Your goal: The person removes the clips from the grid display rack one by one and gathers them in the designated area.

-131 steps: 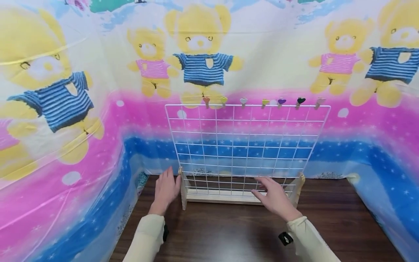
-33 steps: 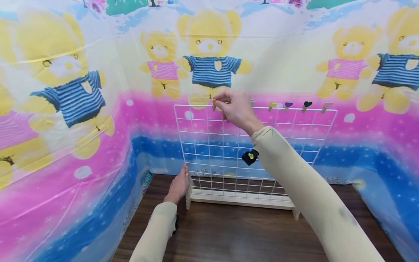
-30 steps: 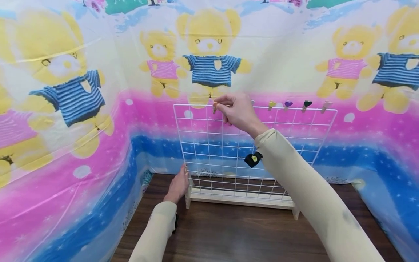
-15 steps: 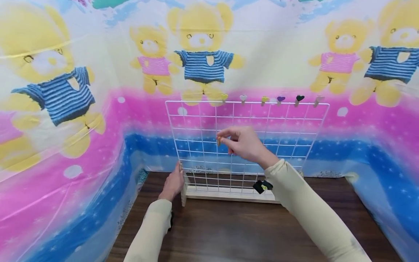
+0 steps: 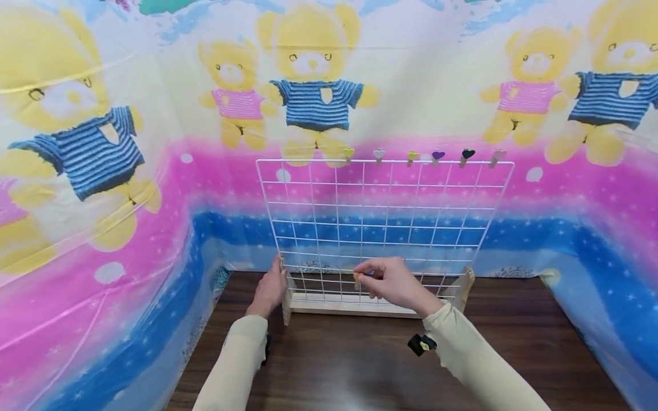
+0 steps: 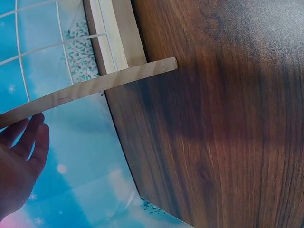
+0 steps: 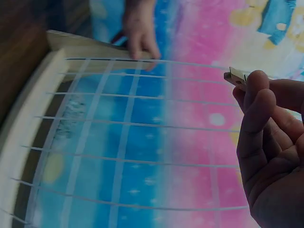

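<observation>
Fingers of the right hand (image 5: 393,282) are pinched together on a small wooden clip (image 5: 357,277), held low in front of the white wire grid (image 5: 382,228), just above its wooden base (image 5: 354,308); the right wrist view shows the clip's (image 7: 236,76) pale end poking out past the fingertips. The left hand (image 5: 271,288) rests with straight fingers against the left wooden foot (image 5: 285,299) of the stand, steadying it rather than gripping it. Judging from how things lie, one clip is off the grid and in hand, while six heart-topped clips (image 5: 421,156) sit along the top wire, all in its middle and right part — the left stretch of that wire is bare. So most of the row looks left to handle. Room is fair: the dark wooden table (image 5: 360,371) in front of the stand is open for setting things down, and nothing stands between the hands. Tighter spots are behind and to the sides — the teddy-bear printed sheet (image 5: 128,171) hangs close behind the grid and drapes down at the table's left edge, right beside the left hand (image 6: 19,175).
</observation>
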`<state>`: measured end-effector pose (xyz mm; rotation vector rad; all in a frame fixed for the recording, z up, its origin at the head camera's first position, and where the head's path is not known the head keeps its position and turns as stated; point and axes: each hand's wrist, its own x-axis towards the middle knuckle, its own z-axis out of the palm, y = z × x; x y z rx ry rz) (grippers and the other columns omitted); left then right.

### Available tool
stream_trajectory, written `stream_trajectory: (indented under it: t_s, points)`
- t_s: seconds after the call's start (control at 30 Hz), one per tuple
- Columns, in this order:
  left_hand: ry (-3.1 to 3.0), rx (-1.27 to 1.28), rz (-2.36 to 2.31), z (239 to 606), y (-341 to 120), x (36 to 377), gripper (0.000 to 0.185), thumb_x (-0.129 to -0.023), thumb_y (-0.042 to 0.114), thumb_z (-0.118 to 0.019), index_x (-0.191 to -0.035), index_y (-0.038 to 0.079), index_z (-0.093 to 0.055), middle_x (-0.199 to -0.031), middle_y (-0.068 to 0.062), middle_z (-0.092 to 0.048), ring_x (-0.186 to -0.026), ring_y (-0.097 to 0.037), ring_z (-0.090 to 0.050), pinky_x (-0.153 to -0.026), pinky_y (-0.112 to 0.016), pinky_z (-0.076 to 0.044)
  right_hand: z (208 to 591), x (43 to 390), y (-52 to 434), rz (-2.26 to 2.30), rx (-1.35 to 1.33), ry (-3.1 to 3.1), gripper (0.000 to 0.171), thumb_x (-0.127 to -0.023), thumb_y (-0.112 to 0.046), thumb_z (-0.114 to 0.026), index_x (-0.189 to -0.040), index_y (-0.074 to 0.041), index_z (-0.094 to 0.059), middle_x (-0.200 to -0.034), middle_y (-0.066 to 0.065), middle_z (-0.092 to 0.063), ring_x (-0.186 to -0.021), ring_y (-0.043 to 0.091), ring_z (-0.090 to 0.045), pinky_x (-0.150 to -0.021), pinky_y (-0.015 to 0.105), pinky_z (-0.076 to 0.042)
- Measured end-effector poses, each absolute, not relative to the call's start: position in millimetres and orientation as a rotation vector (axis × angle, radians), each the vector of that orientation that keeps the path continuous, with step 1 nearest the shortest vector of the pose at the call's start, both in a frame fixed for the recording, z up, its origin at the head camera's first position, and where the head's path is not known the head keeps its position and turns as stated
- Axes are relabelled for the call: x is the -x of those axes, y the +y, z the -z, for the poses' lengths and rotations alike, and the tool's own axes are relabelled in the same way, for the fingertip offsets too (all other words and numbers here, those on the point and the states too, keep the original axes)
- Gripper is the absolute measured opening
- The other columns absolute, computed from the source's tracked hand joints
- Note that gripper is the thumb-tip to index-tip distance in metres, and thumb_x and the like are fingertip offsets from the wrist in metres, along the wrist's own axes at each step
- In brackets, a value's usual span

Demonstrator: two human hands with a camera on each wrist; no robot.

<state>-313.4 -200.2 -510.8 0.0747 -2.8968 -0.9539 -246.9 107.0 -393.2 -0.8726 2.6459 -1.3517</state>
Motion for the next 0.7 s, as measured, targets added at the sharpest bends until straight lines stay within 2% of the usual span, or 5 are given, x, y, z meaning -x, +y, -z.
stream_trajectory:
  t_s: [0.17, 0.3, 0.4, 0.6, 0.7]
  points:
    - [-2.895, -0.072, 0.954, 511, -201, 312, 0.051, -0.104, 0.022, -0.035, -0.150, 0.014, -0.015, -0.116, -0.020, -0.058, -0.091, -0.033, -0.061, -0.073, -0.047, -0.048, 427, 243, 113, 1.323, 0.854, 2.593, 0.014, -0.093, -0.019, -0.062, -0.105, -0.018, -0.069, -0.085, -0.002, -0.068, -0.057, 0.015, -0.061, -0.052, 0.034, -0.051]
    - [-2.896, -0.064, 0.966, 511, -201, 312, 0.050, -0.105, 0.024, -0.034, -0.150, 0.015, -0.015, -0.120, -0.021, -0.057, -0.099, -0.035, -0.060, -0.079, -0.050, -0.047, 451, 242, 116, 1.321, 0.842, 2.588, 0.013, -0.093, -0.016, -0.063, -0.104, -0.018, -0.070, -0.091, -0.001, -0.066, -0.057, 0.015, -0.060, -0.050, 0.031, -0.050]
    - [-2.893, -0.050, 0.954, 512, -201, 313, 0.048, -0.105, 0.024, -0.033, -0.149, 0.015, -0.017, -0.117, -0.020, -0.058, -0.097, -0.034, -0.060, -0.077, -0.050, -0.048, 468, 242, 116, 1.314, 0.828, 2.592, 0.013, -0.093, -0.015, -0.063, -0.103, -0.017, -0.070, -0.095, -0.002, -0.064, -0.055, 0.014, -0.059, -0.050, 0.029, -0.049]
    - [-2.889, -0.043, 0.933, 513, -202, 313, 0.048, -0.104, 0.024, -0.034, -0.149, 0.015, -0.018, -0.112, -0.019, -0.060, -0.091, -0.033, -0.061, -0.073, -0.047, -0.048, 503, 246, 110, 1.299, 0.797, 2.552, 0.009, -0.092, -0.015, -0.063, -0.097, -0.013, -0.070, -0.086, -0.002, -0.064, -0.054, 0.011, -0.056, -0.048, 0.028, -0.047]
    - [-2.888, -0.044, 0.944, 513, -203, 313, 0.049, -0.104, 0.023, -0.034, -0.149, 0.014, -0.017, -0.115, -0.020, -0.058, -0.094, -0.034, -0.061, -0.074, -0.048, -0.048, 519, 249, 109, 1.299, 0.775, 2.515, 0.008, -0.092, -0.014, -0.063, -0.096, -0.011, -0.069, -0.082, 0.002, -0.065, -0.056, 0.018, -0.058, -0.049, 0.031, -0.049]
